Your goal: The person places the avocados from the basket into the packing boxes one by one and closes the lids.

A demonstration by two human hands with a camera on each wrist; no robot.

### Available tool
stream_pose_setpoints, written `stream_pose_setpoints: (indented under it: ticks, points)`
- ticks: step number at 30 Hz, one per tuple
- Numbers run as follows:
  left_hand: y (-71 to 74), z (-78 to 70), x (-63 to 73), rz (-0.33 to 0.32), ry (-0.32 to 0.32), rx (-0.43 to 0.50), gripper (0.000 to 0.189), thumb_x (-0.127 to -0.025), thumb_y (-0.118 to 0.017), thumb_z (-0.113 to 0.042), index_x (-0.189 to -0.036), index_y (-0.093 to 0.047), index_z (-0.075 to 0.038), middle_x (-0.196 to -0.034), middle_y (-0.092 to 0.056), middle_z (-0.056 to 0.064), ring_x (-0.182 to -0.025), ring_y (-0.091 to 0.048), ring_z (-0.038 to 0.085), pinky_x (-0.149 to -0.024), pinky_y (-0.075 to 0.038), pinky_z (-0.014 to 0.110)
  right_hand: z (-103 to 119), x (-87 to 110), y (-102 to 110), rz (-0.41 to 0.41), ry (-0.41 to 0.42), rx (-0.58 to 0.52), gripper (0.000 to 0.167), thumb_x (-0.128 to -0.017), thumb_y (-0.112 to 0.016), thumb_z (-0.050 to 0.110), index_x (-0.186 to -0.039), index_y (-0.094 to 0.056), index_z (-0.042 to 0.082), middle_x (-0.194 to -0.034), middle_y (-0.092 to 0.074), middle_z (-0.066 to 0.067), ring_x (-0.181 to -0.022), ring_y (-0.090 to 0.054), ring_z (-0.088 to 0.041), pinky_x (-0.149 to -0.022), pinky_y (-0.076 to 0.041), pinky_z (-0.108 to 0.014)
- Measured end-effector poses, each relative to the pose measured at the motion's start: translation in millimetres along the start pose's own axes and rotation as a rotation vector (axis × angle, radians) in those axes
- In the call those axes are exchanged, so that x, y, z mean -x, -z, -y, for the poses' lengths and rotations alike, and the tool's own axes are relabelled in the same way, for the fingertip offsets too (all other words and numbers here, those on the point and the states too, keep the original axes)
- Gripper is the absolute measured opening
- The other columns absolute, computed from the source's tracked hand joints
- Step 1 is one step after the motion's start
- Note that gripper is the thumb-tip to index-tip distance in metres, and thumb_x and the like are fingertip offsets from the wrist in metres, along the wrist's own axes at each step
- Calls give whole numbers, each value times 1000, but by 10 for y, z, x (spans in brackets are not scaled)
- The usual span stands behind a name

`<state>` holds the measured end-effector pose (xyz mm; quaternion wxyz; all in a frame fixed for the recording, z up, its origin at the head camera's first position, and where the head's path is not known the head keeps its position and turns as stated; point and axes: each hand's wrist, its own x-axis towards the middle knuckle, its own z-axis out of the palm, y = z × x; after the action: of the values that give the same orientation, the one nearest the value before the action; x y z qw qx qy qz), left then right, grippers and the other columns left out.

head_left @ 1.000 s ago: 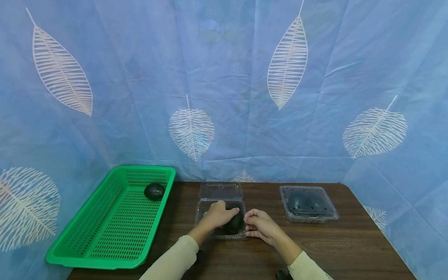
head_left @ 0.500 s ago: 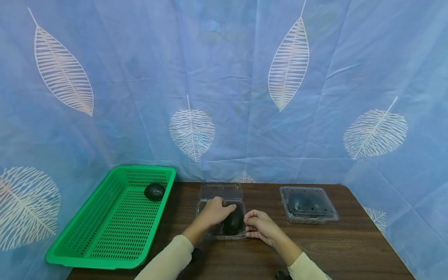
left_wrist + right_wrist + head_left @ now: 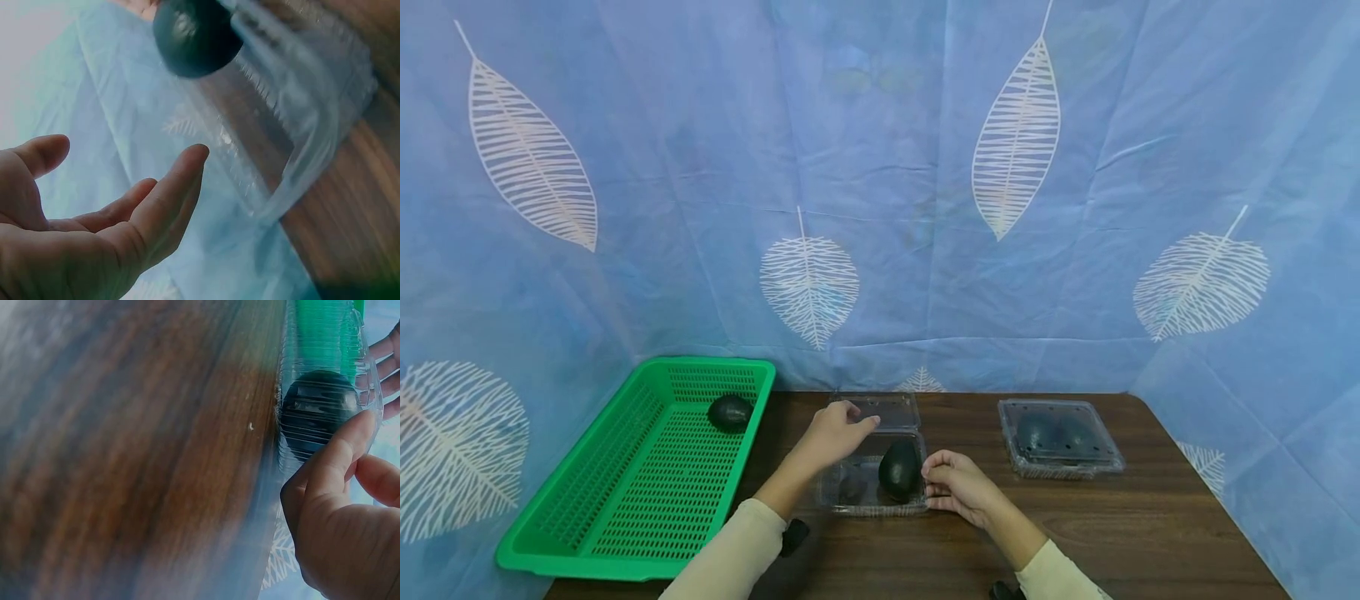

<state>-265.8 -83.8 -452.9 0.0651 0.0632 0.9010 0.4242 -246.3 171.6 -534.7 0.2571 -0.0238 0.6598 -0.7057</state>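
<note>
A dark avocado (image 3: 899,471) lies in the right half of an open clear plastic clamshell box (image 3: 874,507), whose lid (image 3: 887,410) is folded back. My left hand (image 3: 835,435) is over the box's left side, apart from the avocado and holding nothing. Its fingers (image 3: 169,197) are spread and relaxed in the left wrist view. At the box's right rim, my right hand (image 3: 962,486) pinches the edge with thumb and fingers. The right wrist view shows the avocado (image 3: 319,412) through the ribbed wall beside this hand (image 3: 344,531).
To the left stands a green perforated basket (image 3: 625,568) with another avocado (image 3: 730,413) near its back right corner. At the right of the wooden table (image 3: 1150,533) sits a closed clamshell box (image 3: 1063,437) with dark avocados inside. A blue leaf-patterned cloth (image 3: 887,167) hangs behind.
My left hand has let go of the avocado in the box and moved left and back, baring it. The right hand has stayed at the box's right rim.
</note>
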Motion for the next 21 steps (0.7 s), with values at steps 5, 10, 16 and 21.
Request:
stream_pose_setpoints:
  ticks: [5,10,16,21]
  points:
    - [194,-38,37,-28,9,14,53,-102,-63,-44,-129,-63,1,-115,-70,16,-97,-70,29,-80,-58,47,5,4,-1,1,-4,-18,17,-105,-58,12,-114,-53,-2,-96,-56,-6,-80,-60,-14,-72,-59,-29]
    - [377,-63,74,-53,21,21,52,-102,-62,-45,-130,-64,-1,-120,-70,16,-102,-70,30,-82,-58,47,-4,-7,-2,-2,-10,-20,17,-105,-58,12,-113,-53,-2,-95,-56,-6,-79,-60,-14,-72,-59,-29]
    - [606,-52,123,-93,25,20,55,-102,-62,-47,-132,-63,-2,-122,-70,18,-91,-71,25,-76,-58,43,-12,-32,3,-8,-7,-15,18,-104,-58,12,-113,-53,-3,-96,-56,-7,-79,-60,-14,-72,-59,-29]
    - [826,-15,175,-104,51,40,62,-102,-60,-48,-140,-57,0,-132,-66,24,-85,-73,25,-75,-60,43,-11,-11,-5,-13,-11,-21,15,-105,-57,11,-112,-53,-1,-95,-56,-6,-79,-60,-14,-72,-59,-29]
